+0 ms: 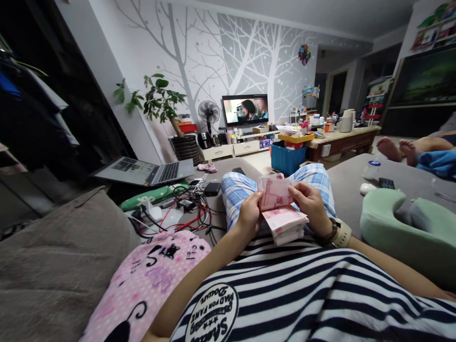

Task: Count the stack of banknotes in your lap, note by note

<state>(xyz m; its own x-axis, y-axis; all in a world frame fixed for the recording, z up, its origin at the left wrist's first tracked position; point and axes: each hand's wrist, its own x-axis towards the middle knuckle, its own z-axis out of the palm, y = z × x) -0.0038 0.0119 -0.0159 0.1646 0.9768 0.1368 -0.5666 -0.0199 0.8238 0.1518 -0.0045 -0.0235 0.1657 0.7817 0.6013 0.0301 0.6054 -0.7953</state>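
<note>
Between my hands are pinkish-red banknotes (275, 194), held upright above my lap. My left hand (250, 211) is closed around their left edge, its fingers partly hidden behind the paper. The thumb and fingers of my right hand (310, 206) pinch the right edge of the notes. Just below and touching distance from both hands, a thick stack of similar banknotes (285, 222) rests on my lap against my striped shirt. A watch (342, 232) and a beaded bracelet are on my right wrist. My legs are in blue checked trousers (233, 190).
To the left lie tangled cables (199, 209), a power bank (213, 188), an open laptop (149, 171) and a pink blanket (160, 270). On the right are a green neck pillow (384, 213), a white mouse (367, 189), a remote (386, 183) and another person's bare feet (397, 148).
</note>
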